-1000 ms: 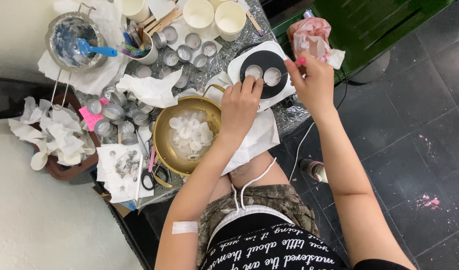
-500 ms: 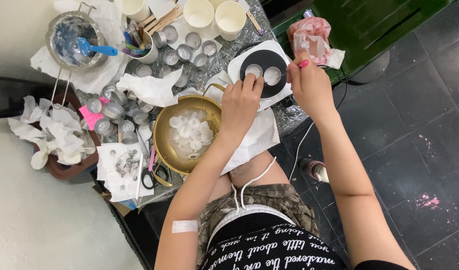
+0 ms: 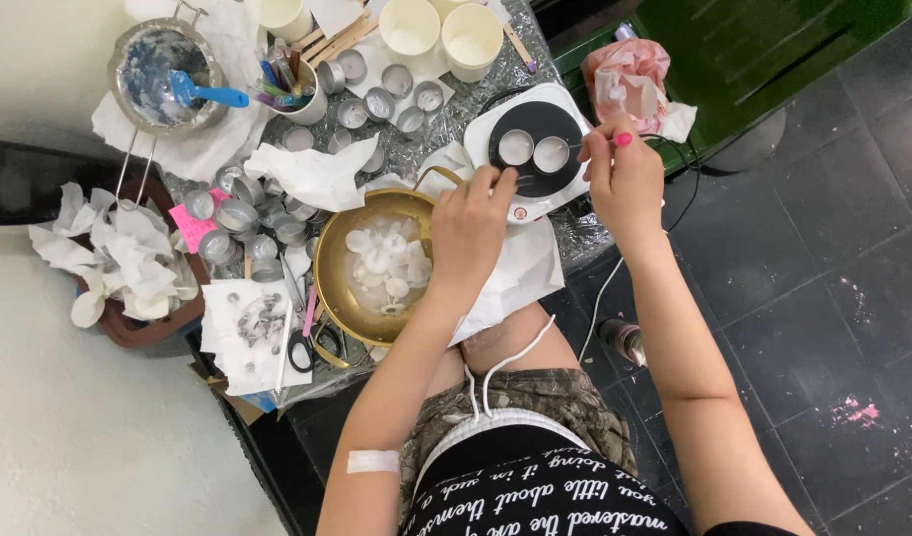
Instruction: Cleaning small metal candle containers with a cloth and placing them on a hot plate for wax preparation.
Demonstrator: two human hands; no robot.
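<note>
White enamel is covering the small electric hot plate [image 3: 565, 189], which is sitting on a foil-lined table [image 3: 446, 124]; its round black heating disc is carrying two small metal tealight cups [image 3: 533, 151] side by side, each showing a pale waxy fill. The left hand [image 3: 473, 230] is resting at the near-left edge of the hot plate, fingers curled and partly closed, fingertips touching the rim of the black disc; whether anything is pinched between them cannot be told. The right hand [image 3: 627, 177] is hovering at the right side of the plate, fingers gathered in a pinch around a thin stick-like tool [image 3: 583, 146] that is pointing toward the nearer cup; a pink-painted nail is showing.

Just left of the left hand, a shiny brass-coloured bowl [image 3: 329, 263] is holding a heap of white wax discs [image 3: 381, 263]. A crumpled white paper sheet [image 3: 520, 278] is lying under the left forearm, against the bowl and hot plate. Empty aluminium tealight cups [image 3: 242, 223] are lying scattered across the foil. Two cream paper cups [image 3: 441, 35] are standing at the far edge. A metal strainer [image 3: 163, 74] with a blue spatula is lying at far left on tissue. Scissors [image 3: 299, 347] are lying near the bowl.
</note>
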